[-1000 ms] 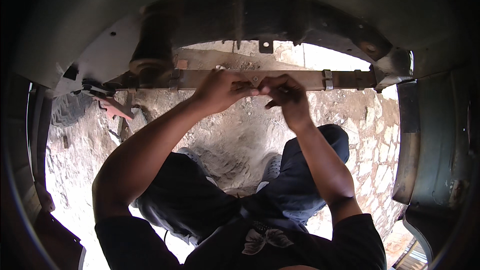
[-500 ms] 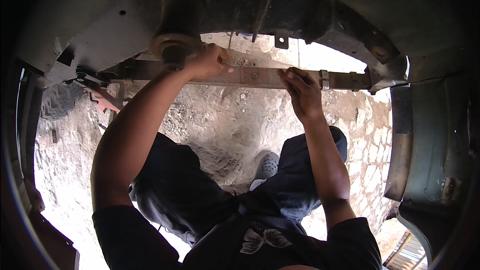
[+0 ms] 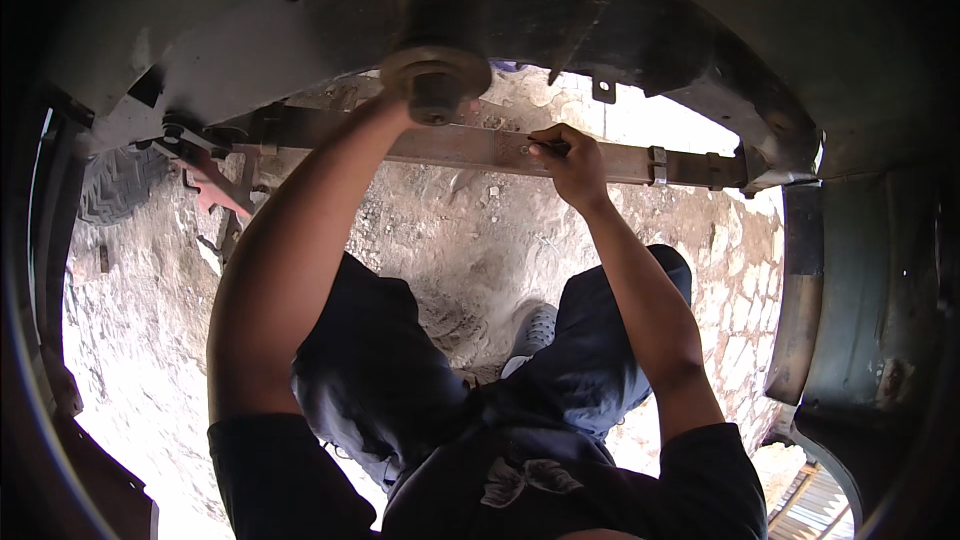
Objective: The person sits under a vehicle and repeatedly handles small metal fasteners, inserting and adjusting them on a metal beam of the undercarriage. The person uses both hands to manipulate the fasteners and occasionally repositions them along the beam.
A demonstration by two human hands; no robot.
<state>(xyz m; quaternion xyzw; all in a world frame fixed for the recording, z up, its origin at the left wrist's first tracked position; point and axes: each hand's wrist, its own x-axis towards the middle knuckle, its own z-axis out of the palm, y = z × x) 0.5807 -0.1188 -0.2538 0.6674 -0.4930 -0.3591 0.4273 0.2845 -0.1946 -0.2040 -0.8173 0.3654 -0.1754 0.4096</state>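
A dark cylindrical mount point(image 3: 436, 70) with a round flange hangs under the vehicle body. My left hand point(image 3: 398, 112) reaches up behind it, its fingers almost wholly hidden. My right hand point(image 3: 572, 165) has its fingers bent together at a rusty flat steel bar point(image 3: 460, 150), beside a small bolt hole; whatever is pinched there is too small to make out. The bar runs crosswise, with a metal clamp point(image 3: 657, 166) to the right of my right hand.
A tyre point(image 3: 125, 185) and a red metal part point(image 3: 215, 190) are at the left. Dark body panels point(image 3: 860, 290) frame both sides and overhead point(image 3: 230, 50). My bent legs point(image 3: 370, 360) are over rough, dusty ground point(image 3: 450, 240).
A second ago my hands met at the middle of the bar. My left hand has since risen behind the cylinder, and my right stays at the bar. The view has shifted.
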